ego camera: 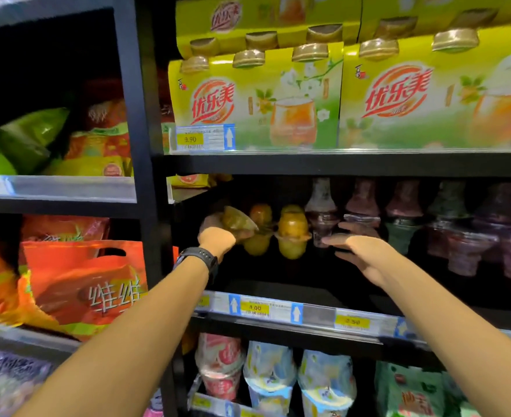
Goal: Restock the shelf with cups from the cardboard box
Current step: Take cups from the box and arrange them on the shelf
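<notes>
My left hand (218, 236), with a black watch on its wrist, reaches into the middle shelf (308, 314) and grips a tilted yellow-green cup (236, 219). Just right of it stand two stacks of yellow cups (293, 230), each with one cup upside down on another. My right hand (359, 251) is held flat, fingers straight, in front of a purple cup (323, 221), holding nothing. The cardboard box is out of view.
Purple and green stacked cups (458, 236) fill the shelf's right side. Yellow-green multipacks (254, 103) sit on the shelf above, wrapped cups (269, 374) below. Orange bags (82, 281) fill the left bay. Price tags line the shelf edge.
</notes>
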{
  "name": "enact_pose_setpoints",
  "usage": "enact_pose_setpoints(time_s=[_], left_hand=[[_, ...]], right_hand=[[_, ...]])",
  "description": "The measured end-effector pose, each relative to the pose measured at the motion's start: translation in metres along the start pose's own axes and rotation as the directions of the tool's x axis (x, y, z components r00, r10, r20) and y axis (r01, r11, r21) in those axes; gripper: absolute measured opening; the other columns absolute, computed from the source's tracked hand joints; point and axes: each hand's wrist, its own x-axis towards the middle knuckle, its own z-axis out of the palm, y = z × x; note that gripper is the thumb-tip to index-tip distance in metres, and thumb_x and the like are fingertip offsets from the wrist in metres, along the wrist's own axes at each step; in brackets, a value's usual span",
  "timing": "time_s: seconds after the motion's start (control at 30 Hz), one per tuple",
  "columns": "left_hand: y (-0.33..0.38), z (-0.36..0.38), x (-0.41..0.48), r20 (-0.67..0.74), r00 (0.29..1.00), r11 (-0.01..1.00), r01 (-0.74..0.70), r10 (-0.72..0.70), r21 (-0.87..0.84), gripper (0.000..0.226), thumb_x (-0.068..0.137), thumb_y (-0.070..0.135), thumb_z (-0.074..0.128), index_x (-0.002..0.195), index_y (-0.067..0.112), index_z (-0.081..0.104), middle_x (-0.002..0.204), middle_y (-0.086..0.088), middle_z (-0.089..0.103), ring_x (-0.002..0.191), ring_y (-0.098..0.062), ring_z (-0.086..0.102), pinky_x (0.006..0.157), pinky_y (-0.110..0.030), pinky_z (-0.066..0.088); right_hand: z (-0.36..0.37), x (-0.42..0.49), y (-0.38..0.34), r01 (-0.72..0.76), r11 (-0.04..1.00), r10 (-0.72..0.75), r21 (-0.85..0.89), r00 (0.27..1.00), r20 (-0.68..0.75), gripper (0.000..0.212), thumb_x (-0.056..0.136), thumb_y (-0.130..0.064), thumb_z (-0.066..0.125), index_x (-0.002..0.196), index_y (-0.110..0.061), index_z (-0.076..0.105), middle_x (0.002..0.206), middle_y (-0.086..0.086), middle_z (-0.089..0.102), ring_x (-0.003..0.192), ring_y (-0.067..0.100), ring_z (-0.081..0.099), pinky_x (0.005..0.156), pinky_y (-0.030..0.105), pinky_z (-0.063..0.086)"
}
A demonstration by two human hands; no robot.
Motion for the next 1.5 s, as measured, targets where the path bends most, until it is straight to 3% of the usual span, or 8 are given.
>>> enact_pose_setpoints(time_s=[0.13, 0.43, 0.63, 1.07, 1.13, 1.3, 1.4, 1.5], left_hand=[[0.021, -0.005, 0.01, -0.106, 0.99, 0.993, -0.086, 0.094, 0.082, 0.084, 0.058, 0.041, 0.092, 0.13, 0.017, 0.057, 0.129, -0.009, 0.063, 0.118, -0.032, 0.059, 0.099, -0.04, 0.048], [0.029, 0.028, 0.021, -0.064, 0.993, 0.974, -0.082, 0.098, 0.211, 0.054, 0.069, 0.044, 0.086, 0.107, 0.008, 0.07, 0.11, -0.011, 0.071, 0.105, -0.03, 0.066, 0.079, -0.028, 0.048], [0.028, 0.047, 0.029, -0.04, 0.993, 0.936, -0.092, 0.112, 0.339, 0.062, 0.069, 0.051, 0.083, 0.112, 0.01, 0.067, 0.114, -0.012, 0.069, 0.108, -0.031, 0.064, 0.087, -0.035, 0.051], [0.026, 0.036, 0.018, 0.017, 0.981, 0.891, -0.183, 0.194, 0.416, 0.101, 0.064, 0.057, 0.083, 0.146, 0.021, 0.035, 0.143, -0.017, 0.044, 0.132, -0.041, 0.042, 0.105, -0.048, 0.043], [0.03, 0.025, 0.004, 0.045, 0.975, 0.839, -0.21, 0.217, 0.502, 0.095, 0.069, 0.055, 0.08, 0.145, 0.021, 0.036, 0.145, -0.016, 0.039, 0.133, -0.039, 0.038, 0.105, -0.05, 0.04], [0.036, -0.004, -0.048, 0.296, 0.895, 0.392, -0.417, 0.333, 0.82, 0.071, 0.082, 0.063, 0.061, 0.136, 0.02, 0.045, 0.134, -0.01, 0.048, 0.123, -0.031, 0.046, 0.096, -0.043, 0.042], [0.045, -0.014, -0.078, 0.361, 0.834, 0.291, -0.499, 0.418, 0.816, 0.06, 0.085, 0.069, 0.052, 0.115, 0.017, 0.058, 0.117, -0.007, 0.062, 0.108, -0.028, 0.058, 0.086, -0.039, 0.046], [0.056, -0.018, -0.102, 0.372, 0.774, 0.293, -0.564, 0.513, 0.772, 0.068, 0.086, 0.072, 0.047, 0.131, 0.02, 0.048, 0.122, -0.007, 0.058, 0.113, -0.03, 0.055, 0.088, -0.043, 0.045]], right_hand=[[-0.004, 0.015, -0.004, 0.009, 1.0, -0.009, -0.011, 1.0, 0.004, 0.056, 0.077, 0.007, 0.071, 0.127, -0.01, 0.052, 0.092, 0.008, 0.068, 0.082, 0.015, 0.065, 0.107, 0.041, 0.041], [-0.018, 0.042, 0.012, -0.023, 0.999, 0.021, -0.048, 0.999, -0.036, 0.062, 0.072, 0.002, 0.078, 0.126, -0.014, 0.056, 0.115, 0.01, 0.065, 0.115, 0.025, 0.059, 0.102, 0.039, 0.046], [-0.018, 0.041, 0.02, -0.022, 0.998, 0.019, -0.055, 0.998, -0.057, 0.06, 0.072, 0.005, 0.077, 0.126, -0.009, 0.055, 0.092, 0.003, 0.066, 0.111, 0.025, 0.06, 0.096, 0.036, 0.047], [-0.026, 0.024, 0.01, 0.01, 0.953, -0.049, -0.304, 0.991, -0.122, 0.066, 0.069, -0.01, 0.084, 0.129, -0.009, 0.056, 0.124, 0.011, 0.061, 0.111, 0.025, 0.059, 0.089, 0.032, 0.047], [-0.03, 0.003, 0.006, -0.062, 0.847, -0.003, -0.528, 0.993, -0.121, 0.062, 0.078, -0.023, 0.079, 0.133, -0.009, 0.055, 0.133, 0.01, 0.057, 0.119, 0.027, 0.055, 0.09, 0.03, 0.043], [-0.037, -0.049, -0.013, -0.12, 0.091, -0.062, -0.989, 0.99, -0.126, 0.039, 0.084, -0.049, 0.062, 0.096, -0.012, 0.061, 0.112, 0.008, 0.066, 0.095, 0.026, 0.059, 0.076, 0.03, 0.044], [-0.034, -0.071, -0.019, -0.079, -0.07, -0.179, -0.994, 0.982, -0.065, 0.047, 0.08, -0.05, 0.066, 0.104, -0.012, 0.055, 0.112, 0.008, 0.063, 0.104, 0.029, 0.058, 0.078, 0.035, 0.044], [-0.027, -0.09, -0.028, 0.0, -0.099, -0.264, -0.995, 0.964, 0.026, 0.071, 0.082, -0.054, 0.065, 0.135, -0.013, 0.043, 0.131, 0.013, 0.049, 0.124, 0.033, 0.044, 0.09, 0.04, 0.045]])
